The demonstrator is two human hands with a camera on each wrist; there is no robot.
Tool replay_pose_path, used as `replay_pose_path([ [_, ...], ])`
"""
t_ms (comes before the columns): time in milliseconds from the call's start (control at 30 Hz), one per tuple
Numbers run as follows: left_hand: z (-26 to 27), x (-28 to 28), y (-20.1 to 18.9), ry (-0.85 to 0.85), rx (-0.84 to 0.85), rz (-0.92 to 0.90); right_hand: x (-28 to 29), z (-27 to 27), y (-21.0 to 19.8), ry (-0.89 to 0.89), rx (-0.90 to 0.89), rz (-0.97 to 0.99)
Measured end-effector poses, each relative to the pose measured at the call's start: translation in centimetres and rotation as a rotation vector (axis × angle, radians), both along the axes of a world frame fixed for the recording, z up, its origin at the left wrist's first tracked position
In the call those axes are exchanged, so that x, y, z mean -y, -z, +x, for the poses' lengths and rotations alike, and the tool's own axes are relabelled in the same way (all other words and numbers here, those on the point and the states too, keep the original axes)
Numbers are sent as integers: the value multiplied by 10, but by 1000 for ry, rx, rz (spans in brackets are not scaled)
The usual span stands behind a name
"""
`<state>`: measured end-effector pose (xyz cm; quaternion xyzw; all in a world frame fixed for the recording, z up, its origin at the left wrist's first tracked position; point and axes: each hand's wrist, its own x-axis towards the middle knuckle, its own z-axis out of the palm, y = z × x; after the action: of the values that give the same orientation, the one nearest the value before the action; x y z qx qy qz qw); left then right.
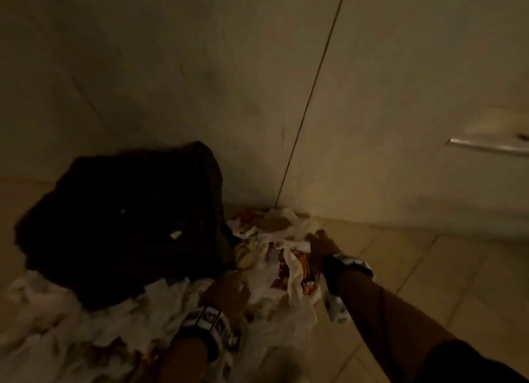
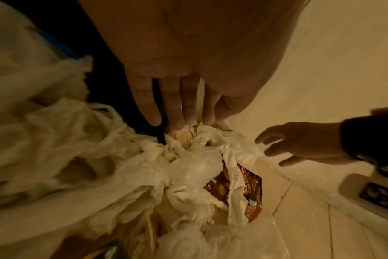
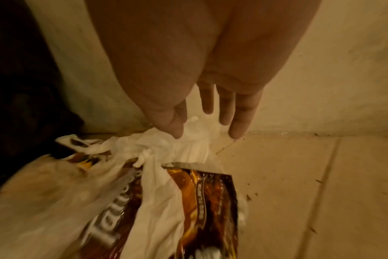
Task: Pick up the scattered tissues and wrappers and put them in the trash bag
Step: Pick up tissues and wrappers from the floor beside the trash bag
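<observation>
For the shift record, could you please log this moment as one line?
left hand: open over tissues | right hand: open, reaching | wrapper: on floor

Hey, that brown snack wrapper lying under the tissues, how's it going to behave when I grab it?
The brown snack wrapper looks thin and flat, so probably floppy and light. Its glossy film may slip between fingers. A white tissue lies draped across it, so lifting it would likely drag or shed that tissue. The right hand hovers open above the pile.

Pale tiled floor (image 1: 429, 268), plain wall (image 1: 171, 67), metal handle (image 1: 486, 146) on cabinet door (image 1: 415, 96)
</observation>
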<state>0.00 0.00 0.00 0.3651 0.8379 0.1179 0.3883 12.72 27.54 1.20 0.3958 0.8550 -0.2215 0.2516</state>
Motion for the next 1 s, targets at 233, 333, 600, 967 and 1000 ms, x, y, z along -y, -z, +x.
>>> replay_pose_path([
  [233,25,-28,11,58,-75,20,-19,-25,42,-109,-52,6],
  [333,41,-31,20,105,-132,-10,-8,-23,57,-56,-54,-82],
  [600,37,-56,37,118,-143,-80,5,-6,42,162,-365,-8],
  [967,33,-57,8,-42,-230,88,10,18,-42,298,-825,14],
  [1000,31,-57,-2,-104,-237,119,15,22,-40,281,-806,-16],
])
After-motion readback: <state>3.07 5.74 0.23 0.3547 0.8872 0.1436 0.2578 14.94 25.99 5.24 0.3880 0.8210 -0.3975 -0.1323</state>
